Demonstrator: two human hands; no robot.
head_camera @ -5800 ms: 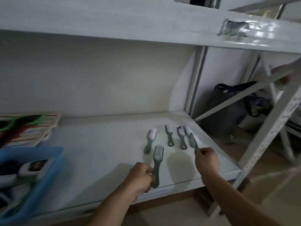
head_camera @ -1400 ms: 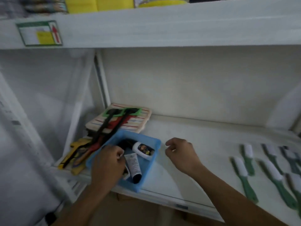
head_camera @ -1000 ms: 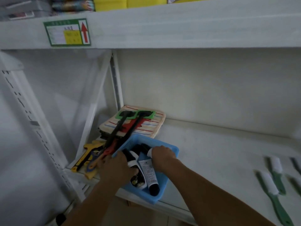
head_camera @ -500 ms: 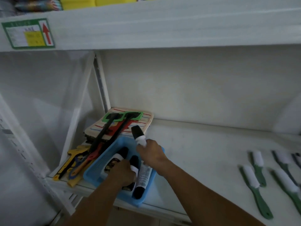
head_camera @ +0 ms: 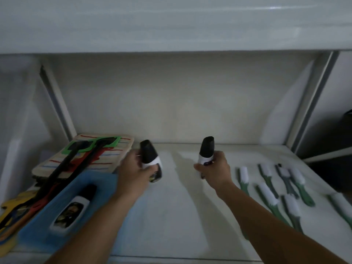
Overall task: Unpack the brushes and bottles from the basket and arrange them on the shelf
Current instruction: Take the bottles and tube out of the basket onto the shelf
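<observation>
head view showed the left hand [head_camera: 136,173] wrapped around a bottle [head_camera: 150,158], black cap up, above the shelf [head_camera: 177,210] just right of the basket [head_camera: 103,184]. right hand [head_camera: 214,169] gripped a second bottle [head_camera: 206,149] mid-shelf. a third bottle [head_camera: 71,210] lay in the basket. brushes [head_camera: 266,189] lay in rows at the right.

dim light falls on a white metal shelving unit [head_camera: 171,216] against a pale wall [head_camera: 171,103], an upper shelf board [head_camera: 171,25] overhead, slanted grey uprights [head_camera: 312,100] at either side.
</observation>
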